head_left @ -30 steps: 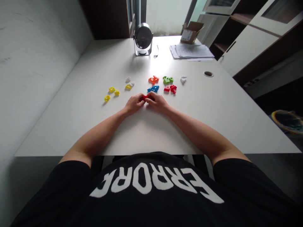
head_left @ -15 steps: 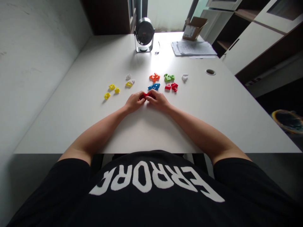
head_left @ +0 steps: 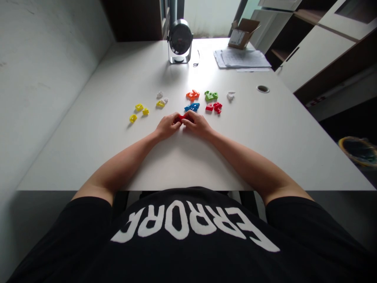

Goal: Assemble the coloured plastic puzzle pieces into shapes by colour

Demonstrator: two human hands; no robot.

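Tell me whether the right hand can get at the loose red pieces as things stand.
Probably yes: the loose red pieces lie just beyond and right of the right hand, with nothing visible between. Its fingers, though, hold a red part together with the left hand.

Red piece (head_left: 182, 118) mostly covered by fingers of left hand (head_left: 168, 126) and right hand (head_left: 196, 125); full shape unreadable. Some fingertips on both hands tucked out of sight. Blue cluster (head_left: 192, 107), orange cluster (head_left: 193, 95), green cluster (head_left: 211, 95): parts overlap, too small to count surely. White piece (head_left: 231, 95) washed out, detail lost. Print on papers (head_left: 246, 59) illegible; inside of cardboard box (head_left: 243, 36) hidden, its label too small to read. Yellowish coil (head_left: 350, 150) blurred, cut by right edge. Black shirt (head_left: 188, 259) runs off bottom. Cabinet (head_left: 321, 55) cropped top and right.
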